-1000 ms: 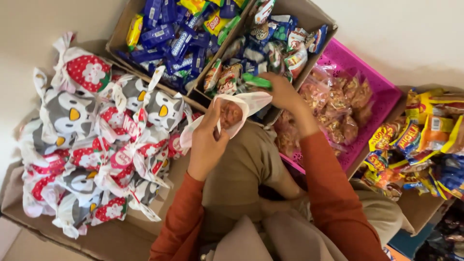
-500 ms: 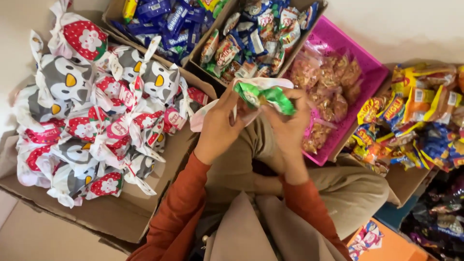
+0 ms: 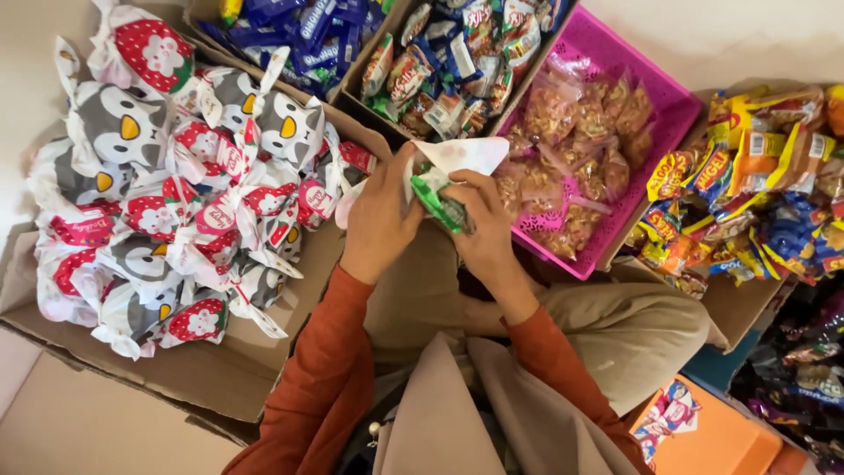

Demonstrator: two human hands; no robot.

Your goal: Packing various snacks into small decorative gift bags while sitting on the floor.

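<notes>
Both hands meet above the lap, in front of the boxes. Left hand [image 3: 380, 220] grips the edge of a white printed bag [image 3: 462, 154], fingers curled and pressed on the plastic, holding its mouth up. Right hand [image 3: 479, 230] holds a green snack packet [image 3: 435, 195] at the bag's opening, fingers closed around it; packet partly inside the bag, partly hidden by the hand. Bag sits between the two hands, just in front of the pink basket [image 3: 673, 105], which is filled with clear pouches of brown snacks. Left of the hands, a flat cardboard box [image 3: 220, 374] carries a heap of tied bags [image 3: 176, 193] printed with grey owl faces and red strawberry patterns. At top, two cardboard boxes side by side: one with blue wrappers [image 3: 308, 35], one with mixed small packets [image 3: 448, 62]. Far right, a pile of yellow and orange snack packs [image 3: 747, 185]. Orange sleeves on both arms.
</notes>
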